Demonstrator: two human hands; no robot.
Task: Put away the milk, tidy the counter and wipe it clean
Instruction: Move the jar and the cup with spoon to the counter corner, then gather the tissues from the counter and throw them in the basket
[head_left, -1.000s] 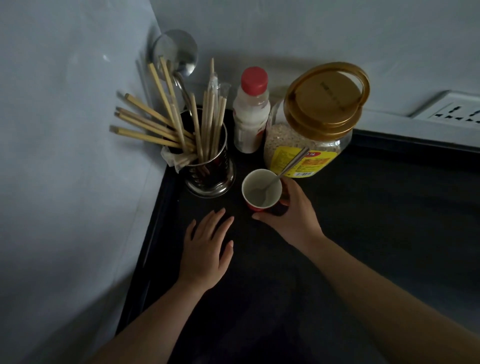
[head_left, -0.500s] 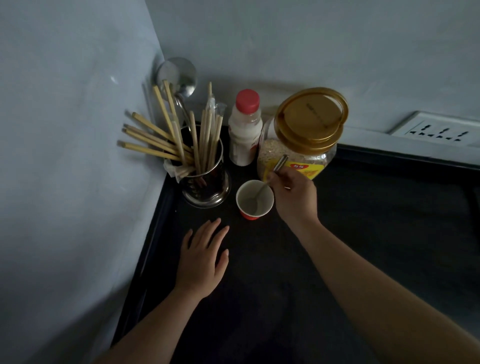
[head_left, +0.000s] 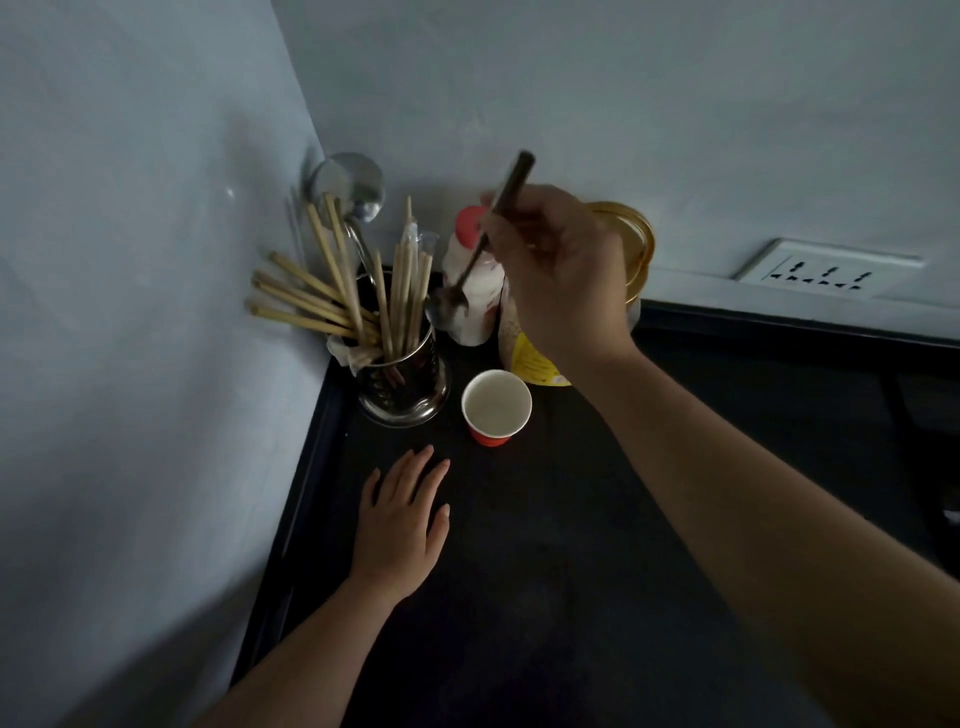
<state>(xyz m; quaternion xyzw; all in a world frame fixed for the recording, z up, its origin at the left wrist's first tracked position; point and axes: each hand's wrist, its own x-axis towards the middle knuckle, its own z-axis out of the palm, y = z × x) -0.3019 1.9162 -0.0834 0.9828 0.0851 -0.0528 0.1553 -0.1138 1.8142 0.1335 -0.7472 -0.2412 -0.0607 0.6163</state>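
Spoon (head_left: 470, 267): raised above the cup (head_left: 496, 408), long axis tilted, bowl toward 7 o'clock, handle toward 1 o'clock; dark, blurred.
Right hand (head_left: 563, 275): pinching the spoon's handle.
Left hand (head_left: 400, 525): flat, fingers spread, on the desk (head_left: 597, 571).

Dim pale walls (head_left: 675, 104) corner a black counter (head_left: 571, 597)

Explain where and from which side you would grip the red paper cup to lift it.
Grip the red paper cup around its side wall near the rim, coming from the right or front. It stands upright, open-topped and looks empty; the utensil holder crowds its left.
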